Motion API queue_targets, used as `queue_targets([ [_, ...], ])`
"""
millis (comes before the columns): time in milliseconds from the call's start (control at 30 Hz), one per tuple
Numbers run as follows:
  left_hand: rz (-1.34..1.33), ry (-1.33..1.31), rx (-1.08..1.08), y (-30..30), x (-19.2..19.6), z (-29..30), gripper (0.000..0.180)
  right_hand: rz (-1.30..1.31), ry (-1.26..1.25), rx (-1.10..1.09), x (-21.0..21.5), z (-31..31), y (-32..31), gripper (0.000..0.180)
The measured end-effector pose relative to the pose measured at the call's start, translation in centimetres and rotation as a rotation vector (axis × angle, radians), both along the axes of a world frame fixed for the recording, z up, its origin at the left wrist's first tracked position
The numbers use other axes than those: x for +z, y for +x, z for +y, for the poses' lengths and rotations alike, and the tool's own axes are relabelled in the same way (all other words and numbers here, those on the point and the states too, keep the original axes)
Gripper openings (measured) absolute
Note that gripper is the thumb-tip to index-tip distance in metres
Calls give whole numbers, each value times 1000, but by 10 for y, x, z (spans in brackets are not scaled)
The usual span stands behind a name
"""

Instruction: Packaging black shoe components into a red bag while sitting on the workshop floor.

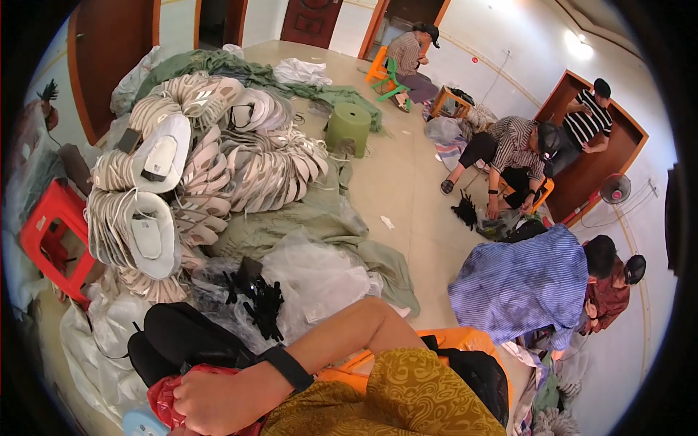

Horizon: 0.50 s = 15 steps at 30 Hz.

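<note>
Head view: right hand (218,401) is low in frame, at a crumpled red plastic bag (164,396) that sits at the wearer's lap against black trousers (190,333). Back of hand faces the camera, fingers curl under out of sight, so can't tell if it's clamped on the bag. Left hand not in view. Black wristband (287,368) on the right wrist, yellow patterned clothing (414,389) on the wearer, orange chair (472,339) partly showing behind. Light blue round object (139,423) at the bottom edge, just beside the bag. Past the knees: loose black strips (265,309) on clear plastic sheeting (316,272). Beyond that, a big heap of beige-grey shoe uppers (269,171), nested in curved rows, two ends showing white insides. Red stool (52,202) left of the heap; olive-green roll (349,129) upright on its far right side, green cloth (305,225) spread around. Right side: co-worker in blue stripes (516,280) bent over nearby, one in dark red (607,298) beside, one in brown stripes (515,142) seated, leaning down near more black strips (464,212) on the floor (396,189). Fan (615,189) at the right wall.
</note>
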State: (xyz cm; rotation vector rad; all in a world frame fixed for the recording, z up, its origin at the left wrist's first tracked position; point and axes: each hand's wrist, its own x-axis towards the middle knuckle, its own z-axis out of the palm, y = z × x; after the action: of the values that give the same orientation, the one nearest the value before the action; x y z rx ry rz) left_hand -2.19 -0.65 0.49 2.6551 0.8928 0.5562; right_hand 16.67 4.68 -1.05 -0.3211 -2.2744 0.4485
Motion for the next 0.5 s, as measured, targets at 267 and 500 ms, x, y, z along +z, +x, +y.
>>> queue_targets([
  [267, 246, 164, 175, -1, -9, 5, 21, -91, -156, -3, 2, 12, -10, 16],
  [500, 398, 347, -70, 13, 8, 13, 15, -209, -510, 102, -12, 5, 8, 19],
])
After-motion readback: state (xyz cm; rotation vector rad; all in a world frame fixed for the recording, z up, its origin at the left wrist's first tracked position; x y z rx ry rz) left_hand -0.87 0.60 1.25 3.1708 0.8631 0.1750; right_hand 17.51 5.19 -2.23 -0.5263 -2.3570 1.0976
